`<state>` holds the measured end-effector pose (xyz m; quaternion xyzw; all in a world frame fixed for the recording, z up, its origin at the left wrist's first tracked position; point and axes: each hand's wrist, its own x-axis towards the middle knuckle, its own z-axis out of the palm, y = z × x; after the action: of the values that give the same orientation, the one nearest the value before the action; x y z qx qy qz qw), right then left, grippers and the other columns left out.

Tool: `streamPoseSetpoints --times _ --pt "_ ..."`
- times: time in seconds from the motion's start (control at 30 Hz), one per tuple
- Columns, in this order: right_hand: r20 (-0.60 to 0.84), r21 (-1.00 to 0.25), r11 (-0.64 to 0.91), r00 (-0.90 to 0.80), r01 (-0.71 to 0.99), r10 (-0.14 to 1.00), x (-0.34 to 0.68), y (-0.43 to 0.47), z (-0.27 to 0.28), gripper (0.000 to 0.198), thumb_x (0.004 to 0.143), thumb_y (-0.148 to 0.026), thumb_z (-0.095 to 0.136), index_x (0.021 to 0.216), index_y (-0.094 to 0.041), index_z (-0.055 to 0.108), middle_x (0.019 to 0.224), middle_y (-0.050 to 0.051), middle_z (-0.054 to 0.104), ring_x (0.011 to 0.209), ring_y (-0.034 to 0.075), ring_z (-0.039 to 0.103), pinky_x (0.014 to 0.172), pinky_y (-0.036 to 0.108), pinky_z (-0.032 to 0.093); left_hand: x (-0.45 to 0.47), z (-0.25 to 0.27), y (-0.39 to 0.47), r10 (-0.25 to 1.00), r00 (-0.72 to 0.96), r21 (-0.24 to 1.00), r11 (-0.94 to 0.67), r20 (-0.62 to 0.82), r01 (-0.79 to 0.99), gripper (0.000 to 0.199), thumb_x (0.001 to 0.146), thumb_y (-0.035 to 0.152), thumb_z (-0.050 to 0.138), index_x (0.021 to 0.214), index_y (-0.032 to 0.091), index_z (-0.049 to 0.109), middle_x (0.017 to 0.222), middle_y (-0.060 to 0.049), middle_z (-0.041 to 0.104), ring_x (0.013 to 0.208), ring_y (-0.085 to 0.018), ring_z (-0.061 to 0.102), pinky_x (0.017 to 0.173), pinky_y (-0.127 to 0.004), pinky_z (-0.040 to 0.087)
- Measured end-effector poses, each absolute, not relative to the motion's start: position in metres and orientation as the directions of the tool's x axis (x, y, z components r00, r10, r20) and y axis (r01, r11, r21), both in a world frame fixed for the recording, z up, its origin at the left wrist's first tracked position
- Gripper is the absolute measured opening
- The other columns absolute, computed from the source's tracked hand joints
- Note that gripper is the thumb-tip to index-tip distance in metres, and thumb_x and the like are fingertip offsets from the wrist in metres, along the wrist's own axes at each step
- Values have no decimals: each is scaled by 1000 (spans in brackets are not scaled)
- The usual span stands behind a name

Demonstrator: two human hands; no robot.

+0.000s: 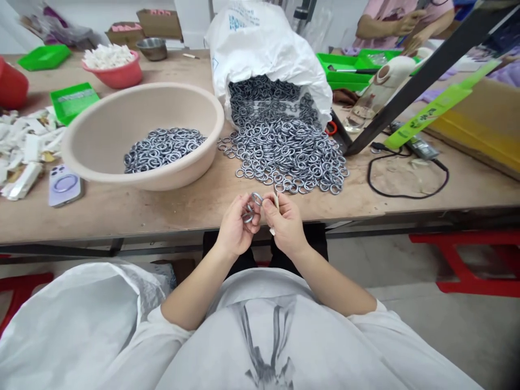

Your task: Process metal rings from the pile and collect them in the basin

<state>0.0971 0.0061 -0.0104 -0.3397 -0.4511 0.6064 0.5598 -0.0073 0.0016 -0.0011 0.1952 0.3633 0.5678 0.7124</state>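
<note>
My left hand (239, 225) is closed around a few grey metal rings (248, 214) at the table's front edge. One ring (257, 199) stands up between the two hands, where the fingertips of both meet. My right hand (286, 222) is closed on a thin, pale-handled tool (276, 201) whose kind I cannot make out; its tip is partly hidden by the fingers. Just beyond the hands, a heap of loose rings (284, 151) spills from a white sack (268, 43). Left of it stands a beige basin (142, 95) with more rings inside.
A phone (65, 185) lies beside white pieces (30, 146) at the left. Green trays (75, 103) and a red bowl (125, 73) stand behind. A dark metal post (422, 76), a bottle (374, 95) and a cable (406, 195) are at the right. Another person (394, 27) works across the table.
</note>
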Motion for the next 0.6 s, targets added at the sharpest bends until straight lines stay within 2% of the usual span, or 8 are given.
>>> streamPoseSetpoints --times 0.13,0.2,0.27,0.33,0.4,0.5,0.6 --pt "51 -932 24 -65 -362 997 94 1 -14 31 81 -48 71 88 -23 55 61 -8 52 45 8 47 41 20 41 2 -7 -2 980 13 772 162 -196 -615 44 72 53 78 75 18 51 57 8 45 41 -2 35 34 -13 25" --pt "99 -946 77 -56 -316 994 97 2 -12 29 80 -43 73 96 -24 57 59 -10 47 46 8 44 45 20 41 1 -10 -2 987 -5 805 128 -160 -580 42 74 51 77 74 17 52 56 8 42 41 -2 33 35 -12 24" --pt "157 -965 125 -124 -232 980 103 8 -8 29 79 -40 73 100 -24 62 61 -8 48 51 8 45 50 21 43 -2 -11 -2 990 17 828 128 -142 -546 40 77 49 75 74 17 53 56 8 41 41 -2 32 35 -12 22" --pt "191 -975 163 -192 -152 963 111 15 -5 25 81 -43 70 93 -22 66 67 -4 54 61 10 50 60 24 46 -4 -10 -2 988 71 839 154 -137 -522 39 78 49 74 72 16 53 57 7 41 41 -2 32 35 -12 21" --pt "207 -977 195 -187 -84 960 120 21 -2 29 85 -50 65 86 -21 65 72 -1 58 68 13 53 66 27 46 -6 -7 -3 981 123 835 190 -147 -516 41 79 49 73 70 16 51 57 7 41 41 -2 32 35 -13 19" --pt "257 -956 280 -214 86 942 129 21 0 38 91 -57 55 83 -21 62 68 -2 52 64 13 48 62 27 40 -6 -2 -5 975 140 811 220 -171 -542 43 77 49 74 67 17 47 58 7 40 40 -2 32 34 -13 19" --pt "352 -839 459 -352 292 867 132 13 2 41 96 -54 48 74 -20 56 67 -1 50 63 13 45 62 28 34 -6 1 -6 970 129 786 241 -204 -569 43 75 48 76 67 17 47 57 7 40 39 -2 32 34 -13 20"
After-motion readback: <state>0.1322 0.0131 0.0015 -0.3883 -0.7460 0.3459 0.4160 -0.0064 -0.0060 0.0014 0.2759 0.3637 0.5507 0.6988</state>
